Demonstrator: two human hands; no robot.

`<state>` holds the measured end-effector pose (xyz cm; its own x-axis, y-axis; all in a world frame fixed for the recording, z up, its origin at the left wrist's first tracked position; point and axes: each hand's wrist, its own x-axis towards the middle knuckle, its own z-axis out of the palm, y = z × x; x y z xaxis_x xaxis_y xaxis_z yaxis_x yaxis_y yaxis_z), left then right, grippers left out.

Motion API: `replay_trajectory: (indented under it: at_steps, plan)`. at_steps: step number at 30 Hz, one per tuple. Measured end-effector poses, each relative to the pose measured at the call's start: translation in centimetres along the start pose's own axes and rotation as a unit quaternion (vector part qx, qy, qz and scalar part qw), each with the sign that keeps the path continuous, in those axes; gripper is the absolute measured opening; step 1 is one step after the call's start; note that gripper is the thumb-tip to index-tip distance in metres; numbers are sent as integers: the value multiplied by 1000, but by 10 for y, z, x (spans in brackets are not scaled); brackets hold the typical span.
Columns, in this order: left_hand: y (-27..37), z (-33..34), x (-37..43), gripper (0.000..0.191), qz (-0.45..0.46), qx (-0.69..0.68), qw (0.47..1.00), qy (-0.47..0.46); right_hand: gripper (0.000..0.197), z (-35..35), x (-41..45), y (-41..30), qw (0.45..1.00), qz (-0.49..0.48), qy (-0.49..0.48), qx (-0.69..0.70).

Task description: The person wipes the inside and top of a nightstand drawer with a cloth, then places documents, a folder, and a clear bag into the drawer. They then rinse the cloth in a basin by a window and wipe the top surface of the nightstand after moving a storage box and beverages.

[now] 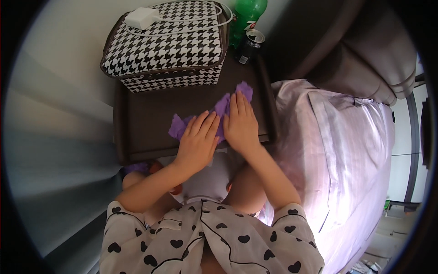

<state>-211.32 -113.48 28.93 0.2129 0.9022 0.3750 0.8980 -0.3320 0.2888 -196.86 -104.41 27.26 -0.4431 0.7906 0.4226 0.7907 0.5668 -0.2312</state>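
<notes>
A crumpled purple cloth (222,104) lies on the dark brown top of a bedside cabinet (150,116), near its front right part. My left hand (200,142) presses on the cloth's near left portion, fingers stretched forward. Just to the right, my right hand (242,123) bears down on the cloth with its fingers close together, pointing to the far right end. The two hands are almost touching. Cloth ends stick out left of my left fingers and beyond my right fingertips. What lies beneath both palms is hidden.
A houndstooth box (167,44) stands at the back, carrying a white charger (142,19) with its cable (191,33). Behind right are a dark can (251,46) and a green 7UP bottle (249,13). A bed (325,154) adjoins on the right, a curtain (68,164) on the left.
</notes>
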Motion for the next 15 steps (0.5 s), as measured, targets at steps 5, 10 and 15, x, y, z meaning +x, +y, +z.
replay_trajectory:
  at_steps: [5,10,15]
  plan:
    - [-6,30,41,48,-22,-7,999,31,64,32,64,43,999,33,14,-39]
    - [-8,48,70,48,-24,-18,998,63,58,28,69,58,996,73,11,-45]
    - [-17,30,44,46,82,-49,994,-48,51,-4,-7,24,992,127,9,-23]
